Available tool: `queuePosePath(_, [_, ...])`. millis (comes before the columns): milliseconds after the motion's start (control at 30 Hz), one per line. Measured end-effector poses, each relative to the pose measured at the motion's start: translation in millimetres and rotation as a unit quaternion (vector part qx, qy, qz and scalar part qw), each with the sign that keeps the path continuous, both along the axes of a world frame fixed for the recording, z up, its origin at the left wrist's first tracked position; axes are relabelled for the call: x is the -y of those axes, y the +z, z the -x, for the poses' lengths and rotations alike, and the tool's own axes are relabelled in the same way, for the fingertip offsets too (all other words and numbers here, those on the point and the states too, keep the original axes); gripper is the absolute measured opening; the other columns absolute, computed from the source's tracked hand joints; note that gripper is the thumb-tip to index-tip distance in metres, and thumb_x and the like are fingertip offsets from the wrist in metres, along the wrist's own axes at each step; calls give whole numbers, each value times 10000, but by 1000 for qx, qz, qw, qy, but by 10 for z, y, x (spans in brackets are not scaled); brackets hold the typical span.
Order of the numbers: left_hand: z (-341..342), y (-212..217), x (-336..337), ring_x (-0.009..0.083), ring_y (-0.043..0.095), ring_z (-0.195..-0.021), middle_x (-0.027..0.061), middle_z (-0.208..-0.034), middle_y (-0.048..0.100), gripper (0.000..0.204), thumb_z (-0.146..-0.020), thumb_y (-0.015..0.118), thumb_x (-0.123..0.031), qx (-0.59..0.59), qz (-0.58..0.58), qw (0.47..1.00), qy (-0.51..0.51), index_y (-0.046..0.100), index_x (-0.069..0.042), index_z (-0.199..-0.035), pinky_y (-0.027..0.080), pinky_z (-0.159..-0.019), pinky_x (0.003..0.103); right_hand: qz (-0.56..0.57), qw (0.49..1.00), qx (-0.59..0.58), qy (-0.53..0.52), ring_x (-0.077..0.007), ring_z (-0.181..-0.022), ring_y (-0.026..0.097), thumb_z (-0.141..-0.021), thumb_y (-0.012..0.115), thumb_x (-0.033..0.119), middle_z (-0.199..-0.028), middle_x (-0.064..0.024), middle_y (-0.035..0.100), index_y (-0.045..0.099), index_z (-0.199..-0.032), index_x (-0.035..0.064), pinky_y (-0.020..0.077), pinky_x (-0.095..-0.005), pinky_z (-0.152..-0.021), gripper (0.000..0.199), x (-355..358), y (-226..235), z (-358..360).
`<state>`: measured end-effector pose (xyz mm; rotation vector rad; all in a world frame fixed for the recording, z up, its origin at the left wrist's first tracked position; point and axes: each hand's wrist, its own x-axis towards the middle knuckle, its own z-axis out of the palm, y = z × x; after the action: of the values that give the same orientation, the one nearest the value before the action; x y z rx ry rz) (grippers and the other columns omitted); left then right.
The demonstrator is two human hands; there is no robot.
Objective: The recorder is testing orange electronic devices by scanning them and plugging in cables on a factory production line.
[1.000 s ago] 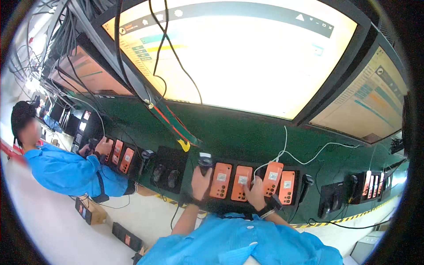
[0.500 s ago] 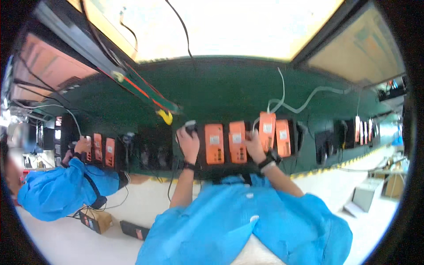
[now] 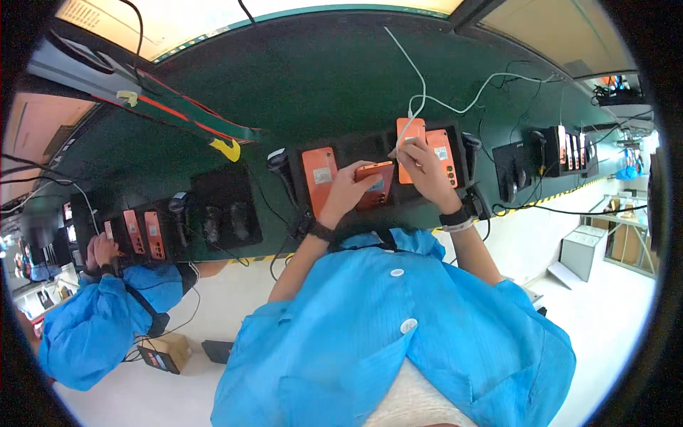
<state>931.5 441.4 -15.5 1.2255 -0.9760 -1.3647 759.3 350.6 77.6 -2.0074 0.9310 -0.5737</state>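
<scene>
My left hand (image 3: 346, 191) grips an orange smartphone (image 3: 377, 186), raised and tilted out of a black tray (image 3: 348, 148) so its bottom edge shows. Close to that edge, my right hand (image 3: 425, 167) is closed with thumb and fingertips around the end of a thin white cable (image 3: 403, 133). The plug itself is mostly hidden by the fingers. Beneath the right hand lies another orange phone (image 3: 410, 128) with a white plug at its top edge. One labelled orange phone (image 3: 318, 171) rests at the tray's left, and another phone (image 3: 442, 153) lies at its right.
A black handheld scanner (image 3: 282, 171) stands left of the tray, and a second dark device (image 3: 470, 149) stands at its right. A yellow hook-shaped piece (image 3: 226, 149) sits beyond. At left, a co-worker's hands (image 3: 102, 250) handle similar phones. Dark cables trail over the green table (image 3: 320, 85).
My left hand has left the scanner and now holds a phone lifted from the tray. My right hand stays beside the cabled phone with the cable. The view has shifted.
</scene>
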Motion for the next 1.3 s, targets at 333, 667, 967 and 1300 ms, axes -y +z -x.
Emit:
queuePosePath(333, [82,81,-57,115,616,-925,53,-999,677,282,-865,675,-161,22,14,1000,7,628,-11,-1099,486,-817,264,-119,989,88,3,-148,-854,636,-925,576,108,-934,-88,669,622,-1044,-27,500,-268,-728,186,-88,-161,-164])
queuePosePath(667, [90,144,-86,121,621,-884,69,-967,680,279,-873,660,-179,39,13,999,7,626,-18,-1099,487,-786,266,-182,973,135,-31,-117,-846,631,-930,575,111,-944,-77,677,626,-1069,-46,507,-234,-718,216,-181,-260,-152])
queuePosePath(967, [121,111,-120,117,609,-900,69,-977,670,268,-879,658,-169,29,26,999,2,618,-6,-1087,482,-801,269,-195,970,144,-30,-119,-864,618,-930,577,117,-973,-80,677,628,-1067,-42,492,-245,-756,217,-247,-315,-85])
queuePosePath(1300, [143,25,-364,180,546,-1114,112,-1217,549,481,-847,693,-136,-19,30,993,112,480,-15,-1261,454,-935,305,-124,981,143,-44,-190,-894,621,-912,591,119,-966,-94,652,632,-1047,-31,484,-296,-782,205,-299,-421,-145])
